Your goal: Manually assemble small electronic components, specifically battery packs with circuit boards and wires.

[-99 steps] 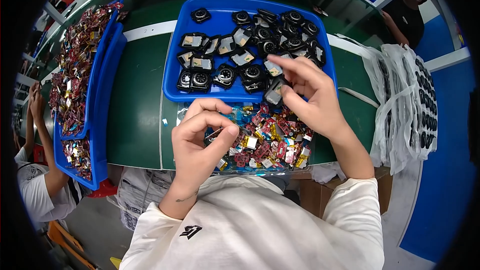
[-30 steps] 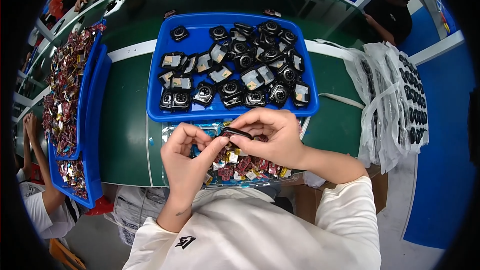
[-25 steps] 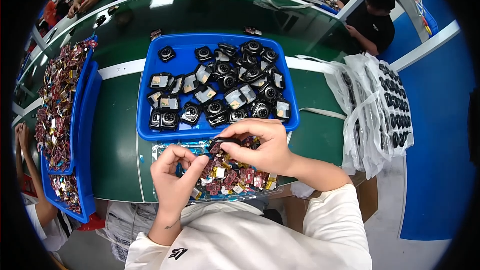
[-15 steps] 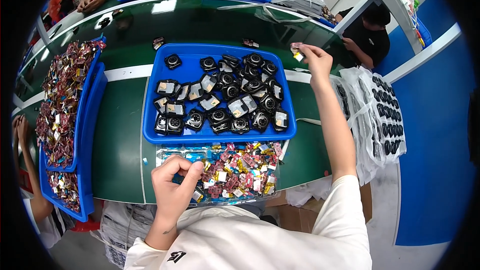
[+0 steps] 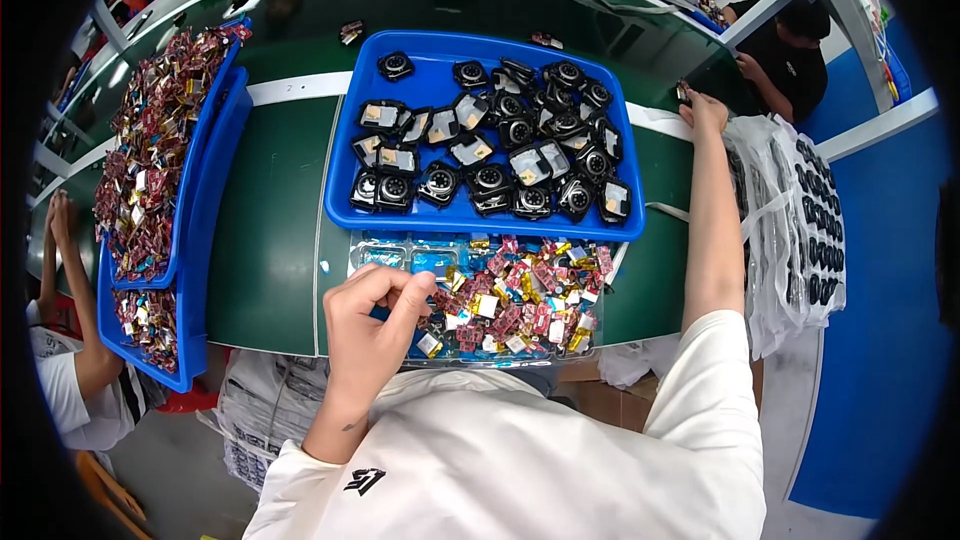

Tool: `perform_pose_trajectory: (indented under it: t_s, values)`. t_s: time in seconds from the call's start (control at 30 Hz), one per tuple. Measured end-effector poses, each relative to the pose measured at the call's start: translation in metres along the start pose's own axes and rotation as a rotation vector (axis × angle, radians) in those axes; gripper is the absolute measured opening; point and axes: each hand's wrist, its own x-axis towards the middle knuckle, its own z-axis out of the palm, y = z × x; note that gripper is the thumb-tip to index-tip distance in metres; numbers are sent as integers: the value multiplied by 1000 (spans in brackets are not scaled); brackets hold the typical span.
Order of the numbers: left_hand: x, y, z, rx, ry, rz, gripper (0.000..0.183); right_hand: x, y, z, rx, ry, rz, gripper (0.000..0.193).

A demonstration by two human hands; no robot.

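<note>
"What's nearest?"

"My left hand (image 5: 368, 330), thumb pressed to curled forefinger, beside a clear plastic tray (image 5: 408, 257) heaped with small boards (image 5: 520, 300), red with yellow and white bits."

"Past that?"

"A blue tray (image 5: 440, 220) of black watch-like cases (image 5: 488, 180), some showing pale grey insides, others round dark discs."

"Your right hand (image 5: 707, 112)?"

"Farther out, fingertips at a small dark reddish part (image 5: 683, 92) by the green surface's (image 5: 270, 230) white strip (image 5: 655, 120); whether I'm pinching it, I can't tell."
</note>
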Motion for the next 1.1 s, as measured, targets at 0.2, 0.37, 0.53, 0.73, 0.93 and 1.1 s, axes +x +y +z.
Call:
perform_pose_trajectory:
  t_s: [0.2, 0.37, 0.53, 0.73, 0.93, 1.1]
  values:
    - [8, 4, 1, 269, 34, 188, 5, -144, -56, -19, 202, -491, -372, 27]
    - [10, 10, 3, 287, -79, 192, 16, -275, -67, -32, 255, -825, -679, 29]
    - [7, 8, -2, 252, -157, 244, 20, -320, -59, -32, 363, -918, -1135, 51]
    - [9, 9, -10, 319, -76, 122, 16, -303, -37, -38, 389, -870, -1245, 46]
    - [13, 6, -19, 454, -97, 180, 18, -307, -53, -40, 230, -840, -1414, 42]
    - [12, 10, -12, 418, -302, 262, 33, -312, -37, -44, 470, -877, -1085, 23]
